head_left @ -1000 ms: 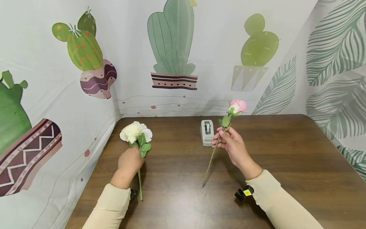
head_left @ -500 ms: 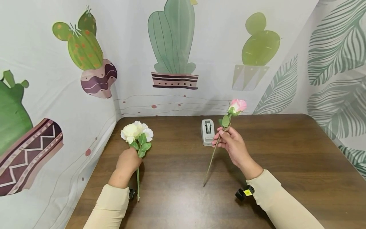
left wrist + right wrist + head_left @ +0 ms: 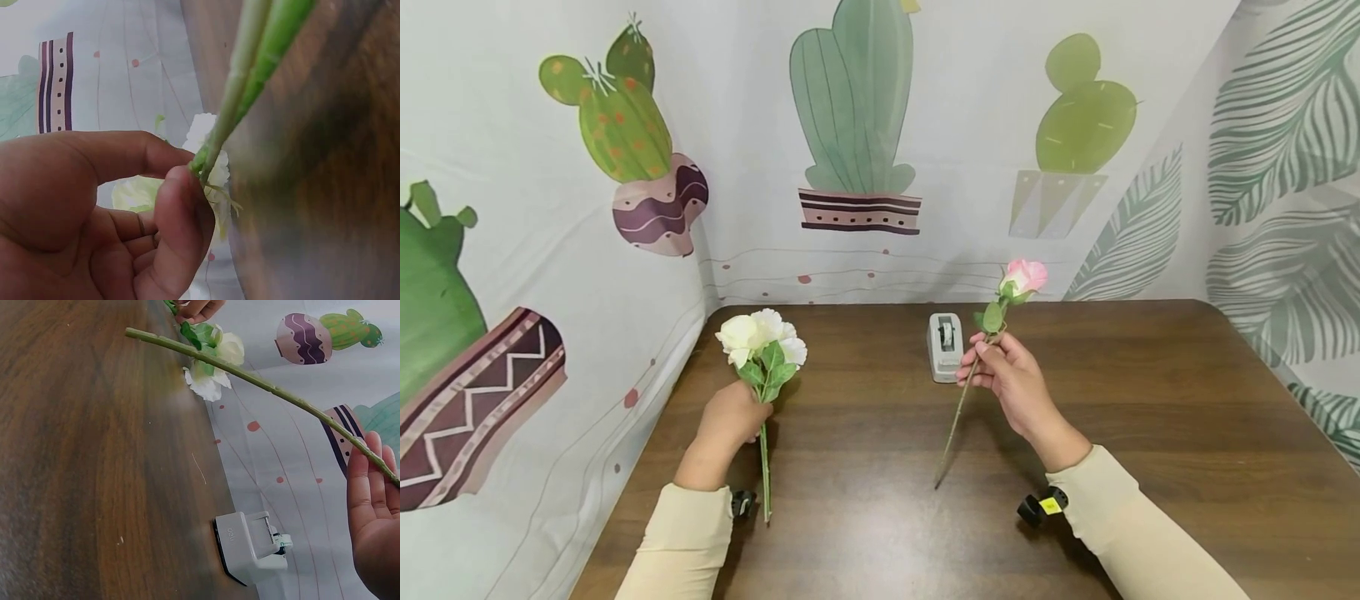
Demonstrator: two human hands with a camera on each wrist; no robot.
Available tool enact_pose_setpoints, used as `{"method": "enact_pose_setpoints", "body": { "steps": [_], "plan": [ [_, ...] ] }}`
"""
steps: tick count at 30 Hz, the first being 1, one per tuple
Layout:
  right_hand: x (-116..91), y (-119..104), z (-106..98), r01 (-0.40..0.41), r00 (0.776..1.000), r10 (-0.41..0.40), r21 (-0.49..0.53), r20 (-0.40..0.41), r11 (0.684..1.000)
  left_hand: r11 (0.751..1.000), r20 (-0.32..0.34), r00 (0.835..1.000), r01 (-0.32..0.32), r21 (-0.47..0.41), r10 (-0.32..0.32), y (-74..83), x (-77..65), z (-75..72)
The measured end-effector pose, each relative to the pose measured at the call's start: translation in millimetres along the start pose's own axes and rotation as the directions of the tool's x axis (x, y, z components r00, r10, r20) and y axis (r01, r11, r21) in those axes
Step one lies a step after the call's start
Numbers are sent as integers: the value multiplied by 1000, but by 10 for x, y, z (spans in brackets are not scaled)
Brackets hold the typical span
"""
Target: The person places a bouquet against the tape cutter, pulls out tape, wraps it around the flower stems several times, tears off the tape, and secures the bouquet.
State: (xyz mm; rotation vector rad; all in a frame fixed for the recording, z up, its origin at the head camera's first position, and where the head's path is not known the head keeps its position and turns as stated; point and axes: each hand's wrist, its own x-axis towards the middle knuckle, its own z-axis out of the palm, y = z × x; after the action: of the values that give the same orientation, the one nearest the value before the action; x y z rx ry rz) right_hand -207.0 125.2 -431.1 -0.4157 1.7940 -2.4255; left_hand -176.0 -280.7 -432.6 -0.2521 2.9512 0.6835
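Note:
My left hand (image 3: 730,421) pinches the stems of white and cream flowers (image 3: 762,335) at the left of the table. Two green stems (image 3: 245,75) lie close together between thumb and finger in the left wrist view, the blooms partly hidden behind the hand. Right of centre, my right hand (image 3: 1018,392) holds a pink rose (image 3: 1024,278) by its stem, bloom up and tilted to the right. That long rose stem (image 3: 275,391) slants across the right wrist view, its lower end hanging free. A white tape dispenser (image 3: 943,371) stands just left of my right fingers.
The brown wooden table (image 3: 865,467) reaches back to a white cloth (image 3: 962,167) printed with cacti and leaves. Another stretch of cloth runs along the table's left side. Each wrist carries a small black camera (image 3: 1032,510).
My left hand has shifted slightly left on the stems, its fingers now showing more. The white flowers have turned and risen a little. My right hand with the pink rose stays nearly still.

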Motion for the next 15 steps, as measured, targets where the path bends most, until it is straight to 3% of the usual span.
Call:
{"method": "enact_pose_setpoints", "body": {
  "steps": [6, 15],
  "plan": [
    [1, -5, -11, -2, 1000, 2, -1, 2, 1000, 1000, -2, 1000, 10, -2, -10, 21, -15, -53],
    [-4, -9, -5, -4, 1000, 4, -9, 6, 1000, 1000, -63, 998, 2, -21, -4, 45, -44, -144]
  ]
}}
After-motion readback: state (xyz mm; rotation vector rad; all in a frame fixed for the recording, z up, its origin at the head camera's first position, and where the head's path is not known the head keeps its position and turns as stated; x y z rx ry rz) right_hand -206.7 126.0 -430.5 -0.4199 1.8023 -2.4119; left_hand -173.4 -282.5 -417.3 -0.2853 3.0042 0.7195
